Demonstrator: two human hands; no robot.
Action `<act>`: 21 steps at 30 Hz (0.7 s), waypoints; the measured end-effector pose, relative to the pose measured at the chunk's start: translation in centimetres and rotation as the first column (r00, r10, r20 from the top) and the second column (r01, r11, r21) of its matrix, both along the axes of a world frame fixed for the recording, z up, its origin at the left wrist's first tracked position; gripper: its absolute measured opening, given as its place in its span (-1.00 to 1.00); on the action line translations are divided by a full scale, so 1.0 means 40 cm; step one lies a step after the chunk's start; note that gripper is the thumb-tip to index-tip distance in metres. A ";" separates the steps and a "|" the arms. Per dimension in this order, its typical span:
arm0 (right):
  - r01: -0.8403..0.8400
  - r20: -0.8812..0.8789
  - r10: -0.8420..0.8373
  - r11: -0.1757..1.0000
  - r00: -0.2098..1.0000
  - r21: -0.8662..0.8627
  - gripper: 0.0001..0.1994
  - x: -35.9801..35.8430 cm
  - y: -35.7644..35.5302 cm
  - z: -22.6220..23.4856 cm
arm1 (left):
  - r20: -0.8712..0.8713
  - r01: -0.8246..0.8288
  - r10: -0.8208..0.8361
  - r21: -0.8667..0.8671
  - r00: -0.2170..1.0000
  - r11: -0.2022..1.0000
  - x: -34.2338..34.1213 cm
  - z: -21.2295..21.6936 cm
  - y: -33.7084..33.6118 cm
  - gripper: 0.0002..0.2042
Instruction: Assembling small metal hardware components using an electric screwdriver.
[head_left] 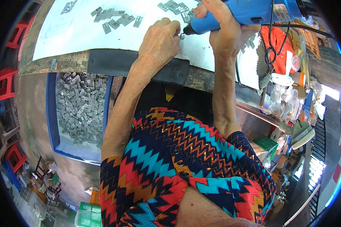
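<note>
My right hand is wrapped round a blue corded electric screwdriver, which lies nearly level above the table with its black nose pointing left. My left hand is closed in a pinch right by that nose, on a small grey part that is mostly hidden by the fingers. The tool's tip is at the part; whether it touches cannot be told. More grey rectangular parts lie scattered on the white sheet beyond my left hand, and another group lies near the top edge.
A blue bin heaped with grey parts stands below the table's front edge at left. Black cable hangs at right, beside a red plastic bag and clutter. Red stools are at far left; a lamp head is at right.
</note>
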State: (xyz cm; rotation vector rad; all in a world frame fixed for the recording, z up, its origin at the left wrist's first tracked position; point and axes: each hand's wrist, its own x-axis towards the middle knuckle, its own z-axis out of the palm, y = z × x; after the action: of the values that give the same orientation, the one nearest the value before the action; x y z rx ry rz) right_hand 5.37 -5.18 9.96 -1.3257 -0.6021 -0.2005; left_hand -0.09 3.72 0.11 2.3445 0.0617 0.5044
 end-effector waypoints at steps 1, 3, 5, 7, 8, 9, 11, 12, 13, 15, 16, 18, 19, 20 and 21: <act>0.006 -0.007 -0.006 1.000 1.000 -0.019 -0.89 0.000 -0.002 0.001 | 0.008 0.003 -0.003 -0.006 1.000 1.000 0.001 0.003 -0.001 -0.87; 0.012 -0.013 -0.012 0.999 1.000 -0.039 -0.89 -0.001 -0.003 0.001 | 0.020 0.013 -0.012 -0.040 1.000 0.999 0.002 0.004 -0.001 -0.89; -0.005 -0.020 0.004 0.999 1.000 -0.052 -0.89 -0.002 -0.001 0.000 | 0.030 0.021 -0.019 -0.074 0.999 0.997 0.003 0.001 0.002 -0.89; -0.010 -0.005 0.010 0.997 1.000 -0.081 -0.89 0.005 -0.005 -0.006 | 0.022 0.025 -0.024 -0.060 0.999 0.998 0.007 -0.007 0.006 -0.87; -0.016 0.009 0.017 0.994 1.000 -0.108 -0.89 0.007 -0.007 -0.008 | 0.023 0.025 -0.023 -0.061 0.999 0.998 0.008 -0.008 0.006 -0.87; -0.016 0.008 0.017 0.994 1.000 -0.109 -0.89 0.006 -0.005 -0.003 | 0.015 0.025 -0.024 -0.073 1.000 0.997 0.008 -0.009 0.006 -0.87; -0.062 -0.022 0.060 0.988 0.998 -0.138 -0.90 0.001 -0.001 0.008 | 0.006 0.023 -0.022 -0.086 1.000 0.996 0.008 -0.008 0.009 -0.87; -0.062 -0.022 0.059 0.988 0.998 -0.140 -0.90 0.003 -0.001 0.007 | -0.013 0.026 -0.028 -0.103 1.000 0.994 0.010 -0.004 0.011 -0.87; -0.077 0.003 0.078 0.988 0.997 -0.134 -0.90 0.007 0.000 0.004 | -0.033 0.029 -0.033 -0.119 0.999 0.992 0.012 -0.001 0.012 -0.87; -0.094 0.028 0.098 0.987 0.995 -0.128 -0.90 0.027 0.011 -0.015 | -0.045 0.029 -0.035 -0.131 0.998 0.991 0.015 0.006 0.012 -0.87; -0.256 0.137 0.242 0.962 0.961 0.094 -0.90 0.047 0.023 -0.037 | -0.056 0.034 -0.042 -0.145 0.998 0.989 0.015 0.007 0.009 -0.86; -0.425 0.272 0.352 0.858 0.896 0.289 -0.90 0.061 0.031 -0.062 | -0.061 0.030 -0.039 -0.134 0.997 0.991 0.014 0.006 0.010 -0.86; -0.424 0.286 0.348 0.863 0.893 0.274 -0.89 0.062 0.033 -0.068 | -0.066 0.023 -0.032 -0.121 0.997 0.992 0.013 0.006 0.012 -0.86; -0.424 0.301 0.344 0.868 0.889 0.260 -0.89 0.064 0.034 -0.073 | -0.066 0.020 -0.028 -0.120 0.997 0.993 0.011 0.007 0.013 -0.86; -0.421 0.303 0.341 0.871 0.890 0.255 -0.89 0.053 0.026 -0.059 | -0.054 0.024 -0.031 -0.125 0.998 0.992 0.014 0.007 0.008 -0.86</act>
State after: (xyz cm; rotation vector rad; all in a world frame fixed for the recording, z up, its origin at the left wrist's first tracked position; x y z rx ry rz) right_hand 7.50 -4.13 7.59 -0.8524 -0.9939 -0.1282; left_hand 0.48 4.05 0.37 2.2345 0.0847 0.4102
